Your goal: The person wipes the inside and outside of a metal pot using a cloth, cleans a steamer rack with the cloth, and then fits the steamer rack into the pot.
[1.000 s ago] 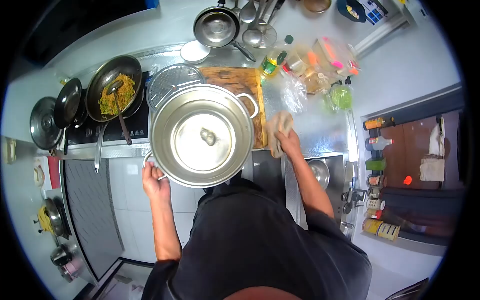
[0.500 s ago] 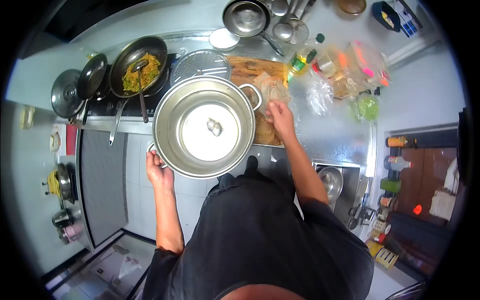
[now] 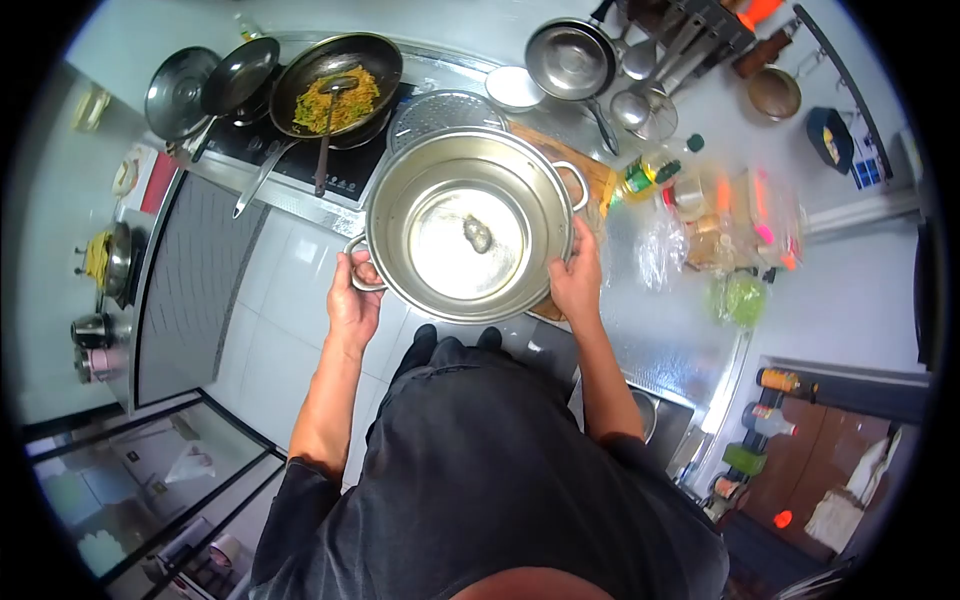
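A large two-handled steel pot (image 3: pixel 470 300) is held over the edge of the counter, its open top facing me. At its bottom shows a small greyish patch (image 3: pixel 477 234); I cannot tell whether it is an object or a reflection. My left hand (image 3: pixel 352 300) is closed around the pot's left loop handle. My right hand (image 3: pixel 577 280) is against the pot's right side, below the other loop handle (image 3: pixel 575 183), with fingers bent at the wall. Behind the pot lie a perforated steamer plate (image 3: pixel 440 112) and a wooden cutting board (image 3: pixel 597 180), both partly hidden.
On the left, a wok (image 3: pixel 385 70) of noodle-like food with a spatula (image 3: pixel 323 150) stands on the cooktop (image 3: pixel 345 180). A white bowl (image 3: pixel 515 90) and frying pan (image 3: pixel 572 60) are behind. An oil bottle (image 3: pixel 640 177), plastic bags (image 3: pixel 662 245) and a sink (image 3: pixel 675 425) are rightward.
My right hand has come from over the cutting board to the pot's right side. My left hand still holds its handle. The whole view has shifted and turned.
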`<state>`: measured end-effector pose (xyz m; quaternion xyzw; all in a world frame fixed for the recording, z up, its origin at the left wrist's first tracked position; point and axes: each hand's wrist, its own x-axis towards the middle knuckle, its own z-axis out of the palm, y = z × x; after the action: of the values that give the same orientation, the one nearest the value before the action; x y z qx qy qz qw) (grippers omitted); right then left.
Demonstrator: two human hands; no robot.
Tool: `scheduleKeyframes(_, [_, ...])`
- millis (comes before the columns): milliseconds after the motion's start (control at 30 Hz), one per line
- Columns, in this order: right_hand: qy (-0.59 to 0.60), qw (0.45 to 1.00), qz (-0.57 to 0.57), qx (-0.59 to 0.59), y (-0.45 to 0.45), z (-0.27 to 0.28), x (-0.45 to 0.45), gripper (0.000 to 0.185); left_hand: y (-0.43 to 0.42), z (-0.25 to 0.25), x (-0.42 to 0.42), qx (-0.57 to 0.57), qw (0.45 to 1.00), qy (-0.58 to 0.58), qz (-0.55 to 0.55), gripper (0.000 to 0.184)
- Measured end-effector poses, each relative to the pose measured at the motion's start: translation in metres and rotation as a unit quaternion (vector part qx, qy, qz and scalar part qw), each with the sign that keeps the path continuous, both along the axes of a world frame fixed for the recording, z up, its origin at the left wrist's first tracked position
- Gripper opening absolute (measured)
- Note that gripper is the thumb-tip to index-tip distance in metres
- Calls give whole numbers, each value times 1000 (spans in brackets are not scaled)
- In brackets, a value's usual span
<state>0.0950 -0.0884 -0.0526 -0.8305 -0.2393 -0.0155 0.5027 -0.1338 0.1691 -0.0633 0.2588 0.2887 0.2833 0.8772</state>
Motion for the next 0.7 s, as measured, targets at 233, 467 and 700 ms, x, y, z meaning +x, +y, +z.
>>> scheduleKeyframes(233, [111, 991, -63, 38, -18, 30, -9, 58, 67, 7, 37, 84, 964, 244, -59, 25])
scheduleKeyframes(467, [15, 978, -176, -112, -12, 17, -8, 32, 151, -51, 174, 172, 935, 306, -40, 56])
scheduleKeyframes(700, [-1, 947, -218, -237, -3, 34, -17, 22, 176, -107, 231, 278, 839, 465, -55, 68])
